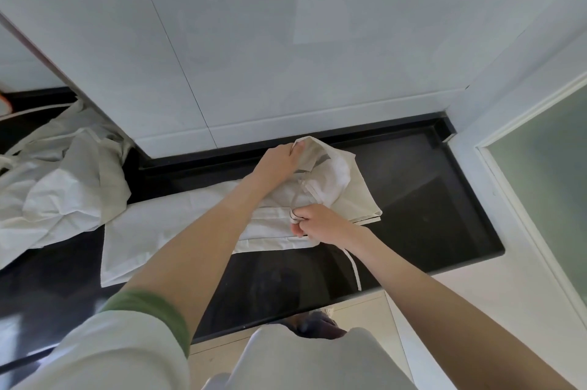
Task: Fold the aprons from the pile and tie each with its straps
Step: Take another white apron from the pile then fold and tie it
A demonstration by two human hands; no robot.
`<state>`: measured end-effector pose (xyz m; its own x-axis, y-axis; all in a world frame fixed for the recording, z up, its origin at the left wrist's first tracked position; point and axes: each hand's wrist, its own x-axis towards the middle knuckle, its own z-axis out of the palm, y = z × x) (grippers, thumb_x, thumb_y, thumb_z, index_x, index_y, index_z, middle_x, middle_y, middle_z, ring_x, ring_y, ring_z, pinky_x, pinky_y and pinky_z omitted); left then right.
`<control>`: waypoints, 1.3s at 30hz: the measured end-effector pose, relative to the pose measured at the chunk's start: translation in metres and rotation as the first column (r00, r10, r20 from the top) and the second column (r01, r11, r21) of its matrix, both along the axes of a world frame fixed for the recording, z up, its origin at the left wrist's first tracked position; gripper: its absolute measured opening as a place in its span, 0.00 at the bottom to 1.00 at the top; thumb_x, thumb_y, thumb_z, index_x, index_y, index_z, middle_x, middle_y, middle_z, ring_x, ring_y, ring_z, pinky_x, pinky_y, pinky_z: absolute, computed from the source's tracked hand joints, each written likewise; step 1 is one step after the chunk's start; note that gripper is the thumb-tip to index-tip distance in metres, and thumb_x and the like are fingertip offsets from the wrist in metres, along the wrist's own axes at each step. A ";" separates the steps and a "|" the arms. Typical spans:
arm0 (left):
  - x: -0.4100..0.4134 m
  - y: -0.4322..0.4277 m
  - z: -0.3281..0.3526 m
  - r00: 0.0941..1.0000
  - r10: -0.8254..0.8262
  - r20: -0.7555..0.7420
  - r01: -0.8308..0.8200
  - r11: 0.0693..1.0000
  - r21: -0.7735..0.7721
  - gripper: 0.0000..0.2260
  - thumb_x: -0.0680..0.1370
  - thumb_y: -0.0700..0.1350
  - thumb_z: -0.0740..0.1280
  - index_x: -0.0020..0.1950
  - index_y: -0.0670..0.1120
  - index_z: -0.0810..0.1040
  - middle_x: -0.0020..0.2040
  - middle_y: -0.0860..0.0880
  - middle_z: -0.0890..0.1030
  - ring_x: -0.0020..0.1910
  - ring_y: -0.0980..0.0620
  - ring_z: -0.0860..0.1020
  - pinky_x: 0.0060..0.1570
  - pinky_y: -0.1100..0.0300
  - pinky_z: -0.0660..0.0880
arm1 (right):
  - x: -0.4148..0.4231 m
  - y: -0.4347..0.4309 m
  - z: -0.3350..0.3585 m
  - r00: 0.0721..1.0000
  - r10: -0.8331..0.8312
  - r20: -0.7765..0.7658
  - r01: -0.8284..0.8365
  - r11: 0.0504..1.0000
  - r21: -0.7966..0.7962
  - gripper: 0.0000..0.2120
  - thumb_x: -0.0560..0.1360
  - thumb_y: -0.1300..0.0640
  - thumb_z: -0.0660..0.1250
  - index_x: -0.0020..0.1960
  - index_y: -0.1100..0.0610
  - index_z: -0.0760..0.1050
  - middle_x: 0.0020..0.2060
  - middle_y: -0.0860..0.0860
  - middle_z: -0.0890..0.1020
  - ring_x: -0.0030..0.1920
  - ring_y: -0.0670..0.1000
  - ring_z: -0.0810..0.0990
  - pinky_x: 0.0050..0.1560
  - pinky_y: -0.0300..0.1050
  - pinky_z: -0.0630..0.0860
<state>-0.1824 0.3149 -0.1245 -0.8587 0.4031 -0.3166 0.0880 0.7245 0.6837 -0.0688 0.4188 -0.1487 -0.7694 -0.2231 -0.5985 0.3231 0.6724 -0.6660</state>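
Observation:
A cream apron [178, 230] lies folded into a long band across the black counter [428, 199]. My left hand [279, 160] reaches over it and grips the lifted top corner of the cloth near the wall. My right hand [317, 221] pinches a strap at the band's right part, fingers curled round it. One loose strap [354, 265] trails from under that hand toward the counter's front edge. The pile of crumpled aprons [60, 180] sits at the left.
A white tiled wall [254, 56] rises right behind the counter, with a corner jutting out at the left. A frosted glass door [546, 173] stands at the right. The counter's front edge runs just ahead of my body.

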 end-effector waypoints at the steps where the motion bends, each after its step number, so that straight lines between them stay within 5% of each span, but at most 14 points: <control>1: 0.000 0.000 -0.003 1.000 -0.008 0.001 0.008 1.000 -0.005 0.20 0.85 0.51 0.49 0.43 0.41 0.71 0.42 0.46 0.74 0.46 0.45 0.73 0.44 0.56 0.62 | 0.000 0.002 0.000 0.996 -0.060 0.062 0.062 0.997 -0.036 0.13 0.74 0.67 0.53 0.39 0.59 0.73 0.37 0.50 0.78 0.36 0.48 0.72 0.41 0.39 0.71; 5: 0.005 -0.004 -0.016 0.993 -0.115 0.012 0.115 0.993 -0.002 0.21 0.84 0.53 0.51 0.49 0.41 0.78 0.43 0.48 0.79 0.46 0.47 0.75 0.44 0.56 0.69 | -0.001 0.022 -0.002 0.975 -0.086 0.205 0.075 0.995 0.060 0.05 0.76 0.61 0.58 0.47 0.59 0.72 0.40 0.50 0.76 0.40 0.49 0.75 0.46 0.43 0.70; 8: 0.011 -0.005 -0.022 0.977 -0.213 -0.005 0.213 0.977 -0.023 0.20 0.84 0.53 0.51 0.60 0.44 0.79 0.53 0.47 0.81 0.53 0.48 0.77 0.51 0.58 0.69 | 0.000 0.038 -0.004 0.971 -0.152 0.186 0.135 0.986 0.101 0.12 0.76 0.57 0.61 0.55 0.63 0.72 0.45 0.53 0.74 0.47 0.52 0.75 0.48 0.47 0.67; 13: 0.020 -0.005 -0.028 0.969 -0.247 0.030 0.247 0.969 -0.013 0.17 0.83 0.54 0.56 0.70 0.56 0.72 0.59 0.54 0.79 0.54 0.54 0.75 0.56 0.59 0.69 | -0.005 0.057 -0.026 0.929 -0.350 0.123 0.312 0.917 0.248 0.09 0.79 0.57 0.60 0.50 0.62 0.75 0.42 0.56 0.77 0.44 0.56 0.76 0.49 0.50 0.74; 16: 0.029 -0.010 -0.033 0.892 -0.436 0.121 0.449 0.885 -0.123 0.18 0.80 0.58 0.60 0.69 0.60 0.71 0.65 0.58 0.75 0.64 0.54 0.72 0.64 0.60 0.66 | -0.009 0.078 -0.044 0.892 -0.432 0.136 0.354 0.853 0.383 0.03 0.77 0.62 0.61 0.47 0.61 0.72 0.39 0.56 0.76 0.43 0.55 0.74 0.50 0.49 0.76; 20: 0.036 -0.015 -0.038 0.878 -0.390 0.278 0.434 0.893 -0.118 0.15 0.80 0.58 0.58 0.60 0.55 0.78 0.55 0.53 0.80 0.56 0.51 0.77 0.60 0.55 0.72 | 0.003 0.106 -0.046 0.854 -0.485 0.186 0.344 0.796 0.497 0.09 0.77 0.61 0.65 0.39 0.59 0.70 0.35 0.53 0.74 0.38 0.50 0.75 0.47 0.43 0.76; 22: 0.036 -0.015 -0.046 0.911 -0.392 0.126 0.411 0.888 -0.206 0.15 0.82 0.53 0.55 0.61 0.51 0.77 0.56 0.49 0.80 0.57 0.48 0.77 0.58 0.51 0.74 | 0.012 0.125 -0.052 0.829 -0.549 0.106 0.441 0.759 0.479 0.11 0.77 0.63 0.62 0.37 0.56 0.69 0.40 0.54 0.75 0.38 0.51 0.73 0.45 0.44 0.75; 26: 0.033 -0.018 -0.061 0.920 -0.364 -0.145 0.318 0.910 -0.268 0.17 0.82 0.45 0.57 0.71 0.51 0.69 0.69 0.47 0.69 0.68 0.46 0.67 0.65 0.53 0.68 | 0.020 0.146 -0.058 0.659 -0.714 -0.237 0.737 0.552 0.389 0.11 0.81 0.61 0.57 0.55 0.65 0.76 0.47 0.57 0.77 0.47 0.54 0.77 0.54 0.48 0.76; 28: 0.035 -0.015 -0.065 0.889 -0.422 -0.175 0.347 0.873 -0.344 0.21 0.81 0.48 0.59 0.75 0.53 0.63 0.76 0.45 0.60 0.74 0.44 0.59 0.71 0.50 0.59 | 0.013 0.140 -0.051 0.576 -0.776 -0.257 0.818 0.545 0.187 0.12 0.82 0.54 0.57 0.55 0.61 0.74 0.49 0.57 0.79 0.50 0.54 0.79 0.58 0.51 0.76; 30: 0.039 -0.011 -0.071 0.853 -0.498 -0.158 0.392 0.810 -0.437 0.26 0.81 0.54 0.59 0.78 0.56 0.56 0.79 0.44 0.49 0.77 0.43 0.50 0.74 0.46 0.50 | 0.002 0.128 -0.042 0.615 -0.779 -0.126 0.789 0.611 0.068 0.15 0.81 0.46 0.56 0.56 0.56 0.72 0.49 0.53 0.79 0.51 0.52 0.78 0.59 0.51 0.75; 35: 0.051 -0.005 -0.091 0.868 -0.497 0.001 0.444 0.776 -0.449 0.33 0.78 0.62 0.58 0.78 0.59 0.45 0.78 0.46 0.35 0.77 0.44 0.34 0.73 0.39 0.38 | -0.011 0.114 -0.051 0.866 -0.487 -0.110 0.498 0.830 0.250 0.11 0.80 0.52 0.58 0.49 0.59 0.73 0.44 0.53 0.77 0.43 0.50 0.75 0.43 0.44 0.70; 39: 0.049 0.000 -0.107 0.861 -0.509 0.017 0.451 0.746 -0.490 0.32 0.80 0.64 0.51 0.78 0.58 0.38 0.77 0.47 0.30 0.75 0.46 0.31 0.72 0.42 0.34 | -0.017 0.120 -0.066 0.808 -0.543 -0.229 0.588 0.766 0.259 0.11 0.81 0.57 0.57 0.49 0.65 0.72 0.44 0.59 0.77 0.43 0.55 0.76 0.46 0.49 0.73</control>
<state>-0.1331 0.3148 -0.2314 -0.6324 0.6020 -0.4876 0.5642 0.7892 0.2426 -0.0854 0.5384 -0.2147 -0.7734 0.4529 -0.4435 0.6338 0.5685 -0.5245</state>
